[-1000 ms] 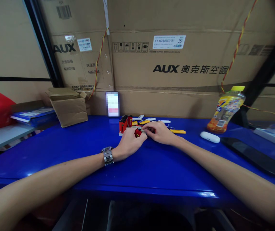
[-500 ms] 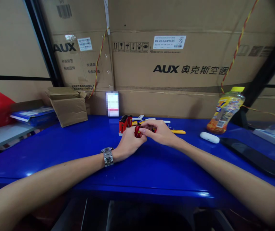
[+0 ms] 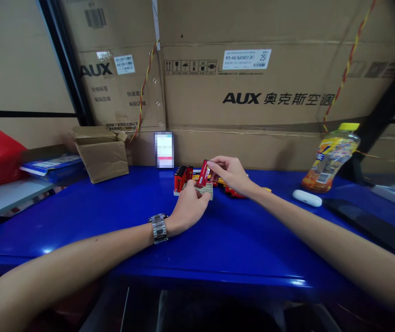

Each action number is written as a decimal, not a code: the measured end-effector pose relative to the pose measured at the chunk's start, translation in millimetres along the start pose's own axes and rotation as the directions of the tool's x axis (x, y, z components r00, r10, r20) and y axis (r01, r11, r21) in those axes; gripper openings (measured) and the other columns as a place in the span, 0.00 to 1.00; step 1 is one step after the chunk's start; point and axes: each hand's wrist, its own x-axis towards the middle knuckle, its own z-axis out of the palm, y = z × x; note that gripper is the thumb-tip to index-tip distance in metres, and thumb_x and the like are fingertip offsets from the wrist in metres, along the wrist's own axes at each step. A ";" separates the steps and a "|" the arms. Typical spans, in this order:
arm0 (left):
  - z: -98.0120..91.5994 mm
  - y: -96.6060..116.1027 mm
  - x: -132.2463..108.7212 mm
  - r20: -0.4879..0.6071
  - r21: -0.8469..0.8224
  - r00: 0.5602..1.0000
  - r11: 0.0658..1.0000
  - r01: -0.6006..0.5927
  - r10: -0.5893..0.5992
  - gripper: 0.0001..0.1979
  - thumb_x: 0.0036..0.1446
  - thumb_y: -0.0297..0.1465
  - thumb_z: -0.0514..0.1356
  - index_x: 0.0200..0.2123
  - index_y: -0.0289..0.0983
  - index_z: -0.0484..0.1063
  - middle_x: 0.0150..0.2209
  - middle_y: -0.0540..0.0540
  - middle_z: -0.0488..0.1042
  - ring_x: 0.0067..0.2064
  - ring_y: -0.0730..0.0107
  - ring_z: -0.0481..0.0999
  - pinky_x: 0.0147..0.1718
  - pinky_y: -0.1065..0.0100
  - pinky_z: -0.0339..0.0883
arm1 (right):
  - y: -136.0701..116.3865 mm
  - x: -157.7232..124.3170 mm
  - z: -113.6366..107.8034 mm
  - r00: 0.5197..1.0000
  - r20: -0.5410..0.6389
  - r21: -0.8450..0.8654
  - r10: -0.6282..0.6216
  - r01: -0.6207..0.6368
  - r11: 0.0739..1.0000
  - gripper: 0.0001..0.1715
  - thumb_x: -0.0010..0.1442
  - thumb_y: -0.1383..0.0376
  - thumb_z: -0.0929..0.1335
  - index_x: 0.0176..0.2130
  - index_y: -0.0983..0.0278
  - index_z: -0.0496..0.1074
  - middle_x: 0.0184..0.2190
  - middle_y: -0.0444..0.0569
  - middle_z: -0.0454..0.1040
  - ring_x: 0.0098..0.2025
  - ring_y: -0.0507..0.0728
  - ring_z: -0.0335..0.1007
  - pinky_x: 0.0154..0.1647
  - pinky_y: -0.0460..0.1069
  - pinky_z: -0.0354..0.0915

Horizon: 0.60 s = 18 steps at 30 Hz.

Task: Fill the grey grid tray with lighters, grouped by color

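A pale slotted tray (image 3: 210, 192) lies on the blue table, with several red 9-volt batteries (image 3: 178, 181) with dark tops standing upright at its left end. My left hand (image 3: 188, 206) holds the front of this tray, thumb at the right and fingers partly hidden. Between the thumb and fingers of my right hand (image 3: 230, 174), a single red battery (image 3: 203, 174) is held tilted over the tray's slots. More red batteries (image 3: 235, 193) lie on the table under my right hand, partly covered by it.
Yellow and white items lie behind my right hand. A phone (image 3: 164, 150) leans against the big carton (image 3: 197, 110), right of a small open box (image 3: 103, 159). On the right are a drink bottle (image 3: 329, 161), a white earbud case (image 3: 307, 198) and a dark flat object (image 3: 367, 226).
My right hand has risen slightly, lifting a battery apart from my left hand. The tray's slots and the loose batteries on the right now show. The view has shifted a little.
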 end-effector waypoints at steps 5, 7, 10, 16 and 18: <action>-0.7 3.8 -1.0 0.002 -0.093 0.985 0.980 0.175 -0.175 0.08 0.55 0.29 0.53 0.40 0.37 0.60 0.19 0.58 0.62 0.14 0.78 0.60 0.15 0.73 0.52 | 16.7 16.0 11.9 0.997 -0.064 -0.008 0.029 -0.030 1.000 0.16 0.56 0.55 0.67 0.31 0.66 0.71 0.21 0.47 0.73 0.21 0.53 0.70 0.24 0.48 0.67; -1.0 6.6 -3.0 0.043 -0.097 0.981 0.976 0.193 -0.190 0.04 0.56 0.30 0.52 0.36 0.38 0.60 0.18 0.59 0.60 0.12 0.79 0.58 0.14 0.73 0.50 | 21.0 20.2 17.4 0.995 -0.093 -0.022 0.038 -0.040 0.999 0.15 0.56 0.56 0.67 0.32 0.66 0.71 0.21 0.47 0.73 0.21 0.53 0.71 0.24 0.48 0.67; -2.2 11.9 -6.7 0.163 -0.009 0.986 1.000 0.025 -0.023 0.06 0.53 0.28 0.54 0.25 0.38 0.58 0.17 0.58 0.59 0.15 0.80 0.59 0.16 0.74 0.49 | 24.4 21.6 26.6 0.998 -0.068 -0.144 0.006 -0.016 0.989 0.13 0.57 0.57 0.67 0.32 0.65 0.73 0.23 0.48 0.75 0.24 0.55 0.73 0.27 0.49 0.67; -3.5 16.4 -9.6 0.315 0.039 0.942 0.990 -0.136 0.117 0.09 0.53 0.25 0.54 0.23 0.37 0.58 0.16 0.57 0.60 0.18 0.78 0.58 0.19 0.72 0.49 | 23.9 21.3 39.5 0.996 0.029 -0.558 -0.085 0.087 0.825 0.14 0.60 0.58 0.66 0.33 0.63 0.77 0.29 0.49 0.78 0.31 0.55 0.72 0.34 0.49 0.62; -3.3 15.5 -9.5 0.333 0.033 0.935 0.989 -0.145 0.126 0.09 0.53 0.25 0.54 0.23 0.38 0.58 0.16 0.57 0.61 0.18 0.78 0.59 0.20 0.72 0.50 | 20.8 22.5 39.3 0.995 0.078 -0.652 -0.058 0.095 0.753 0.14 0.60 0.57 0.66 0.33 0.62 0.77 0.28 0.49 0.77 0.30 0.55 0.71 0.31 0.48 0.59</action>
